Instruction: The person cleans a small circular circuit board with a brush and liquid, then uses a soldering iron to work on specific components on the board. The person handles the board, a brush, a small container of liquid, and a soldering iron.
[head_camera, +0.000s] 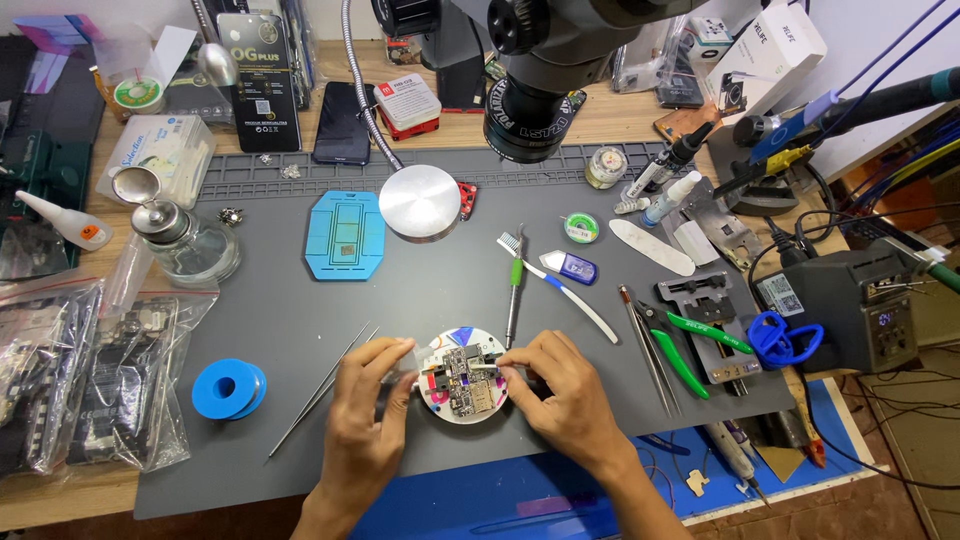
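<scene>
Near the front edge of the grey mat (300, 320) that covered the table, a round white holder (461, 390) lay flat with a small circuit board (463, 378) clamped across its middle. The person's left hand (365, 420) rested at the holder's left side, thumb and forefinger pinched together on a small clear piece just above the holder's upper left rim; what that piece was I could not tell. The right hand (560, 385) sat at the holder's right side, its fingers closed on a thin tool (492, 367) whose pale tip lay over the board's right part. Just left of the left hand a pair of long tweezers (322, 390) lay slanted on the mat, and farther left, toward the mat's front left corner, stood a blue tape roll (229, 388). Behind the holder a green-handled brush (514, 285) lay nearly upright to the view, beside a white toothbrush (565, 288) running slantwise. A blue stencil plate (345, 236) and a round metal disc (420, 202) sat near the mat's middle, under the microscope head (535, 90). Toward the right edge lay green-handled cutters (690, 345), and beyond the mat a dark soldering station (860, 305).
</scene>
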